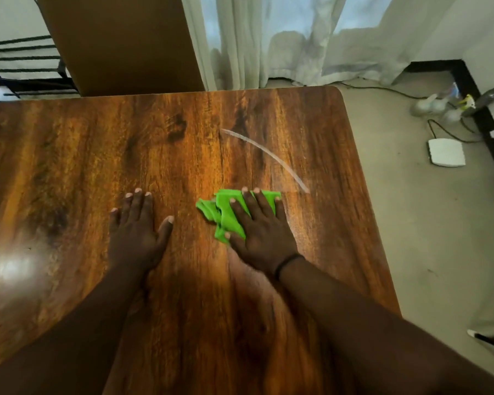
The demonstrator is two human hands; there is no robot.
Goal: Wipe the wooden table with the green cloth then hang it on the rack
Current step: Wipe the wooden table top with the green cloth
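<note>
The right hand [258,226] lies flat, fingers spread, palm pressing the bunched green cloth [226,213] onto the wooden table [69,166]; a dark band circles its wrist. At nine o'clock from it, the left hand [137,226] rests palm-down on bare wood, fingers together, thumb splayed, holding nothing. A pale curved streak [268,158] arcs at one o'clock from the cloth. Black rack bars [20,58] stand at ten o'clock, beyond the table.
</note>
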